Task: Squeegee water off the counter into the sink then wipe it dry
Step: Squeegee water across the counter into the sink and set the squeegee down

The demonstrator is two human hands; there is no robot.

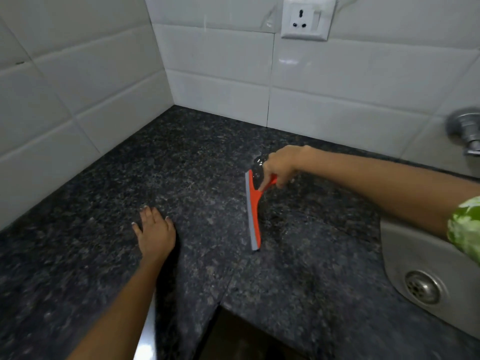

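An orange squeegee (254, 211) with a grey rubber blade stands on the dark speckled granite counter (197, 162), its blade edge down and running front to back. My right hand (279, 166) grips its black-and-orange handle from the right side. My left hand (155, 231) lies flat on the counter, fingers spread, well left of the squeegee and holding nothing. The steel sink (426, 271) with its round drain sits at the right edge, to the right of the blade. The counter right of the blade shows faint wet streaks.
White tiled walls meet in a corner behind the counter. A wall socket (305, 20) is mounted high on the back wall. A metal tap (465, 131) projects from the wall above the sink. The counter's front edge drops to a dark opening (241, 339).
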